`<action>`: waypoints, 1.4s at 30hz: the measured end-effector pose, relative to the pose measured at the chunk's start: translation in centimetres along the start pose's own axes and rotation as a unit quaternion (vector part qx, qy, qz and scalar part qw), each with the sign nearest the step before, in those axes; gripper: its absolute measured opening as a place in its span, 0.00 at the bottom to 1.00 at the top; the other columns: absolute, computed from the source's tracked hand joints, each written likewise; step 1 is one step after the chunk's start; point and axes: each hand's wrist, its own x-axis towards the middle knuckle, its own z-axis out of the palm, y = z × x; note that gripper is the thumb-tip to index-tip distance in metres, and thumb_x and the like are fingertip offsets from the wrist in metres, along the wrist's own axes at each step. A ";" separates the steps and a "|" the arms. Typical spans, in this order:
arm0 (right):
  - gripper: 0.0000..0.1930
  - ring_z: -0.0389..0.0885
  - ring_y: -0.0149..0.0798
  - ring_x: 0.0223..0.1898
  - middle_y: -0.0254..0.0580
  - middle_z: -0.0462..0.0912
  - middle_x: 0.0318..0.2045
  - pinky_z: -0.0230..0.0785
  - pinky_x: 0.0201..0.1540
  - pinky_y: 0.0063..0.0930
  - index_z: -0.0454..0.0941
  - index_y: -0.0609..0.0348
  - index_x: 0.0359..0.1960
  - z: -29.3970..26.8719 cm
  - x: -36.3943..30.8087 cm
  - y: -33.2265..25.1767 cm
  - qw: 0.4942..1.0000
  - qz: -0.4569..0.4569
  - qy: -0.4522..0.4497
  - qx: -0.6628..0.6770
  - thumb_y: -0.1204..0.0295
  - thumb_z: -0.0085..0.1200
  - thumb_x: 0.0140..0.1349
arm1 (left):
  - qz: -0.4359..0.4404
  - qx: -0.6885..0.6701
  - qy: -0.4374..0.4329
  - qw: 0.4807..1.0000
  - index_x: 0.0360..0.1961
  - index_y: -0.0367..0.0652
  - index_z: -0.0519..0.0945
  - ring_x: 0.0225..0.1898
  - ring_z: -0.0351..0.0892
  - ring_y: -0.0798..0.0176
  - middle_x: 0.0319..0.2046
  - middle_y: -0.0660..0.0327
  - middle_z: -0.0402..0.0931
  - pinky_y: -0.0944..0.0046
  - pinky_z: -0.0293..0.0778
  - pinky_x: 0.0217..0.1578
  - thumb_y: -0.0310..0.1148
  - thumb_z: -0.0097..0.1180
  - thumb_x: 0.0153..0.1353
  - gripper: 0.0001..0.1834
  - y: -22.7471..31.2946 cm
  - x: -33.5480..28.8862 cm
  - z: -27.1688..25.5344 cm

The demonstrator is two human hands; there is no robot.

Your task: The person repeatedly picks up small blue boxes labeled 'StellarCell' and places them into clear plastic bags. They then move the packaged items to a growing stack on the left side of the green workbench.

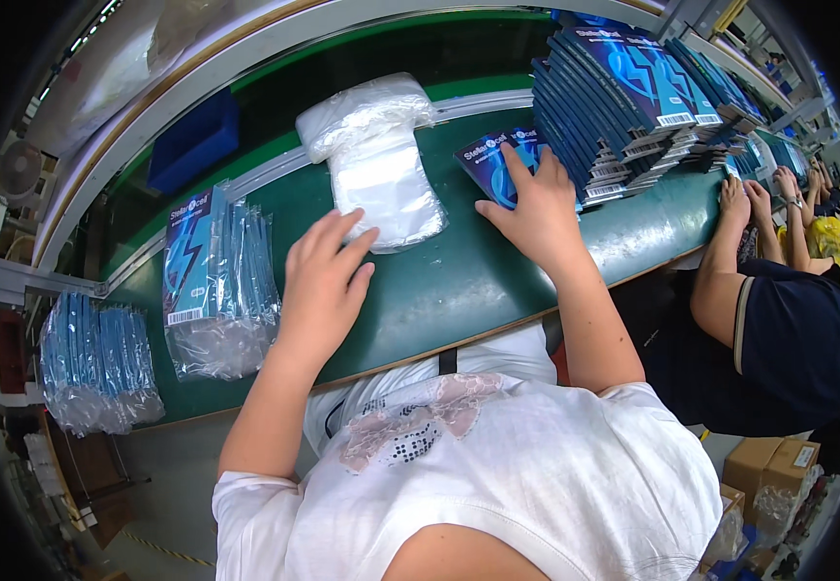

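Observation:
My right hand (539, 205) reaches over a flat dark-blue printed box (484, 167) lying in front of the tall box stacks. Its fingers are spread, with the fingertips over the box face and the thumb by the near edge; firm contact is hard to judge. At the lower left corner of a pile of clear plastic bags (381, 184), my left hand (328, 271) hovers or rests lightly, fingers apart and nothing between them. A folded bundle of clear plastic (366, 108) lies across the far end of that pile.
Bagged blue boxes (221, 261) stand to the left, with another bagged row (100, 349) beyond. Tall stacks of boxes (613, 97) rise at the right on the green table (420, 305). A blue bin (194, 140) sits behind. A co-worker's arm (720, 252) reaches in at right.

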 end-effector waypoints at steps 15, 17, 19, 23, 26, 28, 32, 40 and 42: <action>0.33 0.74 0.34 0.35 0.45 0.73 0.39 0.71 0.35 0.28 0.66 0.64 0.54 -3.1 0.1 -1.6 0.785 0.184 0.015 0.591 0.52 0.59 0.55 | -0.002 -0.081 0.050 0.996 0.39 0.39 0.79 0.38 0.70 0.53 0.33 0.56 0.68 0.58 0.68 0.41 0.21 0.53 0.55 0.10 -1.1 2.7 2.2; 0.30 0.73 0.28 0.28 0.41 0.74 0.33 0.67 0.25 0.20 0.67 0.64 0.52 -3.1 -0.3 -1.5 0.554 0.205 -0.163 0.790 0.49 0.52 0.60 | 0.000 -0.078 0.033 0.996 0.40 0.40 0.79 0.39 0.70 0.53 0.33 0.56 0.69 0.59 0.68 0.41 0.21 0.53 0.54 0.11 -1.6 2.5 2.0; 0.28 0.70 0.21 0.18 0.34 0.74 0.23 0.58 0.12 0.13 0.70 0.62 0.48 -3.0 -0.8 -2.4 0.407 0.247 -0.253 0.842 0.46 0.40 0.65 | 0.020 -0.070 0.025 0.997 0.39 0.40 0.79 0.39 0.71 0.53 0.34 0.57 0.70 0.59 0.68 0.41 0.21 0.54 0.54 0.11 -1.2 2.7 1.6; 0.26 0.70 0.21 0.18 0.31 0.74 0.22 0.59 0.13 0.13 0.73 0.61 0.44 -2.3 -1.8 -3.0 0.447 0.275 -0.270 0.807 0.47 0.41 0.66 | 0.092 0.039 -0.015 0.995 0.39 0.40 0.80 0.39 0.72 0.54 0.35 0.58 0.71 0.59 0.69 0.41 0.20 0.55 0.52 0.12 -1.5 2.8 1.5; 0.23 0.71 0.22 0.19 0.32 0.76 0.25 0.62 0.17 0.13 0.73 0.61 0.44 -1.9 -2.3 -2.9 0.411 0.286 -0.285 0.818 0.51 0.45 0.65 | 0.042 0.014 -0.041 0.998 0.41 0.42 0.80 0.39 0.72 0.53 0.35 0.58 0.72 0.59 0.69 0.41 0.19 0.54 0.51 0.15 -2.3 2.8 1.8; 0.23 0.74 0.25 0.23 0.36 0.76 0.28 0.68 0.21 0.16 0.68 0.66 0.50 -1.9 -2.7 -3.2 0.469 0.270 -0.275 0.795 0.57 0.47 0.65 | -0.005 -0.053 -0.003 0.999 0.39 0.41 0.80 0.40 0.72 0.54 0.33 0.58 0.72 0.59 0.68 0.43 0.20 0.54 0.51 0.13 -1.8 2.8 1.6; 0.22 0.82 0.31 0.33 0.44 0.79 0.37 0.76 0.35 0.21 0.64 0.71 0.53 -1.3 -3.3 -4.1 0.444 0.254 -0.287 0.810 0.72 0.54 0.60 | -0.033 -0.125 0.085 0.988 0.38 0.39 0.81 0.38 0.74 0.57 0.32 0.57 0.72 0.64 0.70 0.36 0.17 0.54 0.50 0.13 -1.1 3.0 1.6; 0.32 0.82 0.34 0.41 0.52 0.77 0.46 0.76 0.44 0.23 0.55 0.76 0.61 1.5 -1.0 -5.9 0.315 0.206 -0.365 0.851 0.78 0.55 0.56 | -0.059 -0.212 0.075 0.973 0.36 0.38 0.82 0.33 0.77 0.63 0.30 0.59 0.74 0.69 0.72 0.34 0.17 0.56 0.50 0.12 -3.0 3.1 1.9; 0.31 0.83 0.34 0.39 0.53 0.78 0.45 0.77 0.42 0.23 0.56 0.76 0.60 1.5 -0.8 -5.5 0.353 0.204 -0.356 0.841 0.78 0.55 0.56 | -0.160 -0.266 0.059 0.949 0.36 0.38 0.83 0.30 0.77 0.65 0.29 0.59 0.76 0.70 0.73 0.31 0.18 0.57 0.51 0.10 -3.1 3.0 1.8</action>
